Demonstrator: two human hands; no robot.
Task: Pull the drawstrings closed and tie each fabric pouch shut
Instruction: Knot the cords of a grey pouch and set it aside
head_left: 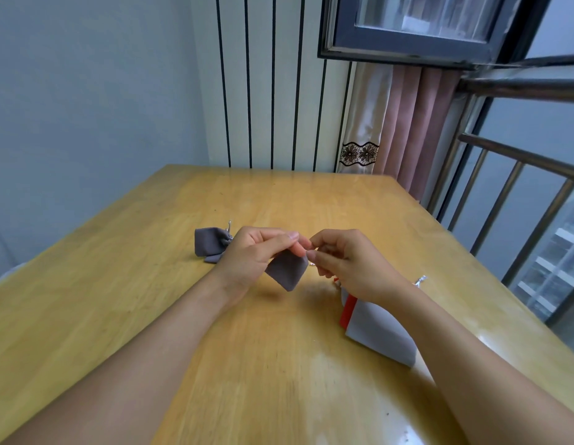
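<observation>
A small grey fabric pouch (287, 271) hangs in the air above the wooden table (279, 364), held at its top. My left hand (256, 255) pinches the pouch's top edge between thumb and fingers. My right hand (346, 261) is closed just to the right of it, fingertips pinched at the pouch's mouth, apparently on its thin drawstring, which is barely visible. Another grey pouch (208, 245) lies on the table behind my left hand, its mouth gathered with a silvery string. A larger pale grey pouch (380, 332) with a red one under it lies beneath my right forearm.
A silver drawstring end (420, 280) sticks out beside my right wrist. The table's right edge runs along a metal railing (516, 162) and window. A curtain (404, 123) and striped wall panel stand behind the far edge.
</observation>
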